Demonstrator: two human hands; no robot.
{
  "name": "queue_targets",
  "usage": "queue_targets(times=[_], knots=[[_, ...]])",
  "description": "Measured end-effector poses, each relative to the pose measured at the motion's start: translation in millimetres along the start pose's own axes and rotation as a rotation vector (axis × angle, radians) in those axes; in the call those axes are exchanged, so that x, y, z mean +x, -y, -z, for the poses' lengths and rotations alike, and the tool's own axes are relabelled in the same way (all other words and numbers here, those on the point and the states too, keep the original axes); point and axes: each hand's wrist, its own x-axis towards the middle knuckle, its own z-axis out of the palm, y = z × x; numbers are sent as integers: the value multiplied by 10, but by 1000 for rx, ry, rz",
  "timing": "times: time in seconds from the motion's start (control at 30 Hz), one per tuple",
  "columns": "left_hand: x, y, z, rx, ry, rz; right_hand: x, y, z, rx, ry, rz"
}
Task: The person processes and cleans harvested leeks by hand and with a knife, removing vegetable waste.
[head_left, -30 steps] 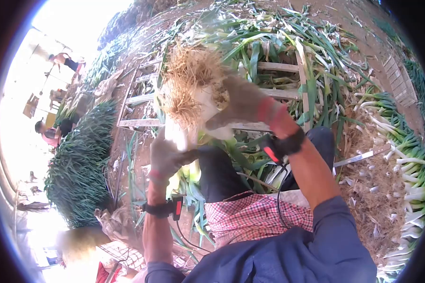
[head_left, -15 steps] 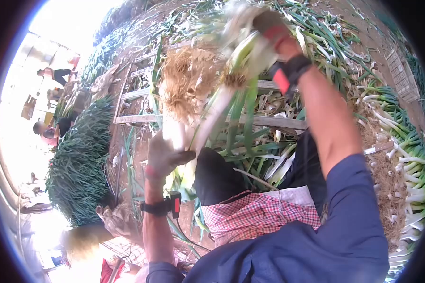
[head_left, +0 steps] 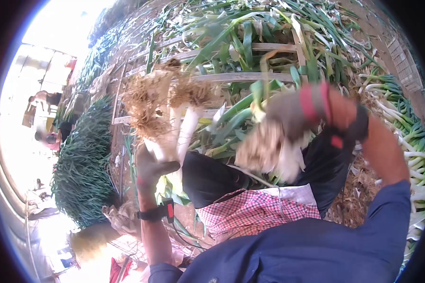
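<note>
My gloved left hand (head_left: 152, 166) grips a bunch of white-stalked leeks (head_left: 174, 132), held upright with their tangled brown roots (head_left: 148, 101) on top. My gloved right hand (head_left: 295, 113) is closed on another leek (head_left: 271, 148), blurred by motion, roots toward me and green leaves trailing up behind the glove. Both wrists carry black bands with a red patch. My knees in dark trousers and a red checked apron (head_left: 250, 212) lie below the hands.
A wooden slatted frame (head_left: 231, 78) lies ahead under heaps of loose green leaves. Trimmed leeks (head_left: 408, 141) are lined up on the right beside root trimmings on the soil. A big stack of green leeks (head_left: 80, 165) stands left, with people (head_left: 47, 139) beyond it.
My right hand, raised high over the frame half a second ago, has swung down and to the right with a leek. The left hand's bunch has stayed nearly in place.
</note>
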Motion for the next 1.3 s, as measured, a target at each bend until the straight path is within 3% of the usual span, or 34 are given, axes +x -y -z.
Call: queue_targets(times=[0.1, 0.13, 0.17, 0.2, 0.3, 0.37, 0.43, 0.57, 0.67, 0.73, 0.77, 0.8, 0.83, 0.87, 0.97, 1.03, 1.1, 1.2, 1.27, 1.3], knots=[[-45, -14, 12, -20, 9, 99, -241, -1141, 20, -167, -61, -527], [-31, -5, 18, 18, 14, 46, -364, -1492, 128, -244, -61, -720], [1, 2, 18, 48, 7, -17, -442, -1616, 257, -277, -109, -785], [-3, 9, 20, 75, -15, -78, -398, -1566, 364, -281, -176, -769], [-7, -133, -41, 119, -25, -17, 50, -942, 223, -66, -427, -557], [22, -82, -74, 53, -27, 8, 506, -541, -149, 125, -516, -435], [20, -41, -64, 237, 18, -7, 972, -130, -725, 255, -524, -357], [-55, 16, -42, 385, 107, -441, 1471, 538, -1550, 335, -451, -242], [-88, 206, 34, 283, 156, -222, 1636, 10, -1610, 223, -456, -379], [40, 286, 96, 454, 177, -329, 1638, -1046, -1723, -245, -458, -531], [102, 323, 127, 537, 181, -384, 1078, -1261, -1043, 263, -563, -883], [104, -201, -153, 321, 76, 0, 748, -1421, -910, 334, -661, -991], [109, -165, -169, 275, 42, 10, 481, -1577, -802, 403, -762, -1098], [133, -81, -178, 228, 15, 16, 131, -1692, -688, 580, -601, -1124], [129, -31, -219, 199, -56, -30, 100, -1415, -276, 468, -115, -1066], [97, -13, -293, 163, -111, -54, -350, -777, -499, 394, -86, -424], [40, -98, -372, 241, -109, -65, -127, -338, 114, 732, 492, -860], [13, -33, -455, 360, -138, -83, -448, -1206, 122, 129, 72, -1008], [-4, -249, -579, 591, -198, -119, -457, -1192, 608, -117, 38, -1182], [10, -231, -623, 603, -219, -199, -359, -863, 845, -54, -180, -1010]])
